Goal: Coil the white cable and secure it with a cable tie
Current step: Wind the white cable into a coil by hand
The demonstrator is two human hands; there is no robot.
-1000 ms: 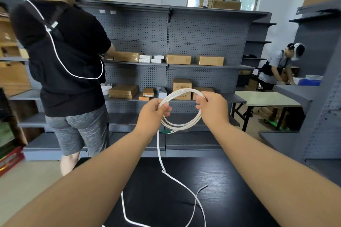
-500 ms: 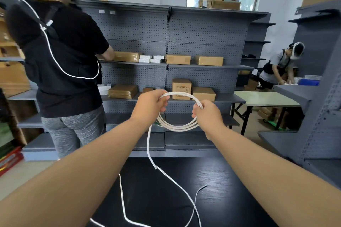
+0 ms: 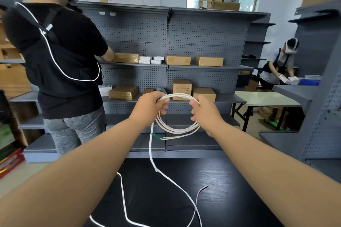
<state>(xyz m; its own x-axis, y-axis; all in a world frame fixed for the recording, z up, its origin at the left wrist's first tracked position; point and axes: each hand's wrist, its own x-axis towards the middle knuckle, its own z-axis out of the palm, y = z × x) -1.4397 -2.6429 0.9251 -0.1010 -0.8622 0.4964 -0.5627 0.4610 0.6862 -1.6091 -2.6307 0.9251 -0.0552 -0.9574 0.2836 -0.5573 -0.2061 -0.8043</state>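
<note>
I hold the white cable up in front of me as a coil of a few loops. My left hand grips the coil's left side and my right hand grips its right side. A green-tipped end sticks out under the coil. The loose tail hangs from my left hand down to the black table and snakes across it. A thin pale strip, possibly the cable tie, lies on the table beside the tail.
Grey pegboard shelving with cardboard boxes stands right behind the table. A person in black stands at the shelves to my left. Another person bends over a counter at the far right, past a pale folding table.
Both hands shifted slightly along the coil, and the hanging tail swung a little left. The person in black leaned further toward the shelf.
</note>
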